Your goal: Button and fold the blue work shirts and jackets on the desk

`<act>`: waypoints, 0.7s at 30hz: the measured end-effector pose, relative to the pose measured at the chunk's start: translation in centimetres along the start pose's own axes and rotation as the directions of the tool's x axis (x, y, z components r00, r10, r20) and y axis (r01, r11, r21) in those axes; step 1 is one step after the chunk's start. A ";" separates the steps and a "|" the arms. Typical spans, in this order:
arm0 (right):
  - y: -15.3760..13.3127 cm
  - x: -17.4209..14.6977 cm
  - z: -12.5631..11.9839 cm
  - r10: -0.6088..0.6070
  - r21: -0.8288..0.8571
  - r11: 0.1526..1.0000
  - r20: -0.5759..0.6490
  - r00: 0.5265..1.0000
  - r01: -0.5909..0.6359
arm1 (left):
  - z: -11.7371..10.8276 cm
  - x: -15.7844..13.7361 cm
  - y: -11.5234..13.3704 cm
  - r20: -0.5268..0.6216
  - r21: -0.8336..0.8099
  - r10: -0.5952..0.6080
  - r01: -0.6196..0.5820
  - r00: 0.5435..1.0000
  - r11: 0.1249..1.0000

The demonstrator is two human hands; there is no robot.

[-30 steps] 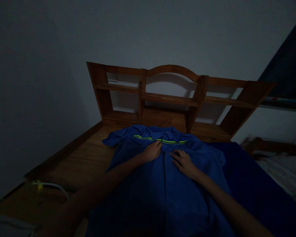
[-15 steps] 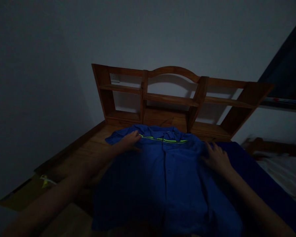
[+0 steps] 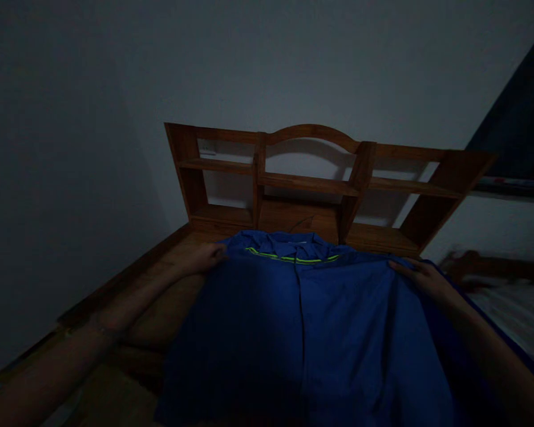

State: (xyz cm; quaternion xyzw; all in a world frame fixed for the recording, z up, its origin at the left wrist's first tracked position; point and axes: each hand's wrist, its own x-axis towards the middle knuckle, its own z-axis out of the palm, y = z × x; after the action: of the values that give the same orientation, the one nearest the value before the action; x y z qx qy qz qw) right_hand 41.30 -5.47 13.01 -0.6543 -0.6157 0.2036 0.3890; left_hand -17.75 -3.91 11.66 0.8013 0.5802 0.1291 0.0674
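A blue collared shirt [image 3: 267, 320] with a thin yellow-green stripe across the upper chest lies spread out, front up, its collar toward the headboard. My left hand [image 3: 207, 258] is closed on the shirt's left shoulder edge, fingers curled round the cloth. At the opposite shoulder, my right hand [image 3: 420, 276] pinches the fabric between thumb and fingers. The cloth stretches between both hands, with folds running down the right side. The shirt's lower part fades into deep shadow at the bottom of the view.
Behind the shirt stands a wooden headboard [image 3: 311, 185] with open shelves against a grey wall [image 3: 267, 65]. A wooden surface [image 3: 167, 261] runs along the left. Dark blue fabric [image 3: 449, 338] lies under and beside my right arm. A dark curtain [image 3: 516, 118] hangs at the upper right.
My left hand has moved left and closed on the shoulder edge. My right hand has shifted right and gripped the other shoulder. The shirt's upper part is now pulled wider.
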 end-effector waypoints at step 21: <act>-3.2 4.0 11.4 -0.360 -0.832 0.547 -0.134 0.923 0.093 | 6.1 6.9 7.4 -0.440 0.337 0.047 0.117 0.897 0.934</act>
State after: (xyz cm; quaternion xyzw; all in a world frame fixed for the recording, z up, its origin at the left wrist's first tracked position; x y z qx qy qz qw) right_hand 31.40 1.13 9.28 -0.6948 -0.6557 -0.2519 0.1543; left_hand -7.23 0.52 8.66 0.7390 0.6086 0.1992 -0.2093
